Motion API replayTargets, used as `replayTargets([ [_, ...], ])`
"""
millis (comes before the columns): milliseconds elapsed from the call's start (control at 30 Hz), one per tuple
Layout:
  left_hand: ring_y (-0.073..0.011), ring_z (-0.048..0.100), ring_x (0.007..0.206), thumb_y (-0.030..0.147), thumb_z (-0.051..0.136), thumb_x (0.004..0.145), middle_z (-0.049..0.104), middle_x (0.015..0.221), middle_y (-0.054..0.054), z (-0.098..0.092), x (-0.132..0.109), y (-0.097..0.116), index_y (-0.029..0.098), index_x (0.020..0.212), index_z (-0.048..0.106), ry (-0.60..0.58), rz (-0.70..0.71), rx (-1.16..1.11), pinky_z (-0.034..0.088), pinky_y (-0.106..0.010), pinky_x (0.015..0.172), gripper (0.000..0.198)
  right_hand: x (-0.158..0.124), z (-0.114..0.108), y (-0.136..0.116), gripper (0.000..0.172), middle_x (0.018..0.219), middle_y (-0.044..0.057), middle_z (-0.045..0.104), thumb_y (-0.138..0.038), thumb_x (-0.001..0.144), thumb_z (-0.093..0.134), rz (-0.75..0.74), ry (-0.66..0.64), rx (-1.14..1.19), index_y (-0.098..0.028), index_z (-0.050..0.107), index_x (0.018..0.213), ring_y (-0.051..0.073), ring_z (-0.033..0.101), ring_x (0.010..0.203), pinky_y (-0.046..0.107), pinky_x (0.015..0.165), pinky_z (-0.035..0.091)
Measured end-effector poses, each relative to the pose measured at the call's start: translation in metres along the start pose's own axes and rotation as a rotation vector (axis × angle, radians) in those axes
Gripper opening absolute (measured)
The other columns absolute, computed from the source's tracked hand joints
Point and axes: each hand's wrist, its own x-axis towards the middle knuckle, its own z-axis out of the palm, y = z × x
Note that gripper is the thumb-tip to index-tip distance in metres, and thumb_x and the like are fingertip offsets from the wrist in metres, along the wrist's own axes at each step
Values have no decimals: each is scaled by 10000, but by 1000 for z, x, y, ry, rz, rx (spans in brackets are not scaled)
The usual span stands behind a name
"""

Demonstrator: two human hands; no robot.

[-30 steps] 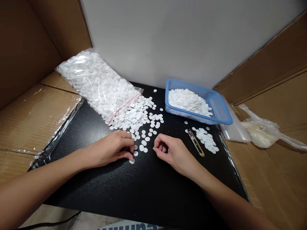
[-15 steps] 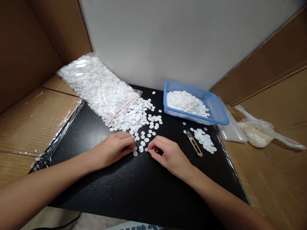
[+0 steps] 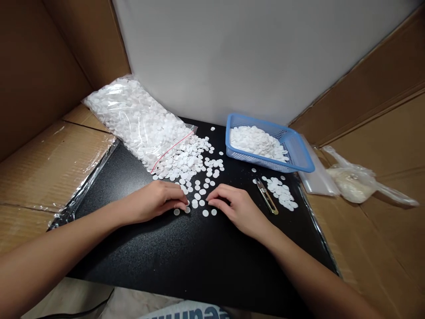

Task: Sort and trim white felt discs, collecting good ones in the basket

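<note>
So, L to R: zip bag full of white discs, spill fanning from mouth onto bench. L hand curled, thumb near index; one disc right at fingertips, can't tell if gripped. Loose discs flat betw. hands, round, no long axis. Near-side pair just below R fingertips, R hand closer. R fingers half-curled, can't tell if pinching anything. Thread snips, small disc pile further R.
</note>
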Motion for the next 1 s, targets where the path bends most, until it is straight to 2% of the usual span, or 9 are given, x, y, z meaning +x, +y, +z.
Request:
replayTargets([
  [100,-141,649,792,110,563,972,692,882,-8,5,1,0,186,930,676,96,-145,-7,461,-222,720,142,4,9,-1,79,814,-4,638,-138,883,690,59,46,-31,-210,693,850,143,594,691,259,636,470],
  [200,-146,627,805,99,564,960,652,896,-8,10,2,1,186,914,666,112,-207,1,453,-233,726,142,6,13,-4,106,783,-18,592,-122,834,735,89,25,-20,-206,682,797,125,555,652,240,595,445],
  [333,-154,600,805,130,578,961,594,910,-12,14,1,3,192,914,667,70,-217,11,439,-240,714,118,7,9,-4,153,742,-29,598,-110,825,709,133,29,54,-202,643,723,113,525,613,233,566,418],
  [433,-163,581,814,175,633,945,570,948,-21,14,1,5,187,939,651,26,-184,57,424,-250,712,22,7,3,0,138,714,-32,608,-125,832,685,154,67,62,-201,631,731,115,528,607,235,562,409],
  [500,-177,572,824,200,668,928,566,963,-31,15,0,5,180,944,644,0,-150,111,418,-261,714,35,7,0,3,119,689,-34,613,-159,838,687,169,76,66,-203,639,739,119,532,601,237,555,405],
  [633,-193,572,834,227,682,924,570,955,-34,14,0,4,178,964,645,-36,-110,183,414,-281,729,73,7,-5,5,88,661,-39,635,-224,853,708,191,11,92,-210,681,770,124,550,597,236,553,409],
  [767,-179,591,829,225,754,869,582,964,-19,8,0,2,180,981,642,-37,-182,99,419,-258,707,165,5,-7,5,103,787,-16,682,-154,868,682,158,-59,19,-220,698,790,140,601,692,253,629,443],
  [900,-161,599,808,173,741,870,578,943,-4,1,0,0,187,941,654,-50,-237,68,423,-243,697,113,1,-3,2,126,839,10,650,-153,914,632,97,9,-61,-217,681,818,160,610,730,274,651,462],
  [1000,-158,607,806,133,668,910,582,941,-5,0,-2,-1,189,930,649,-37,-236,57,429,-245,703,62,1,6,-5,125,877,24,634,-142,951,585,-14,31,-76,-218,681,928,166,623,780,280,709,494],
])
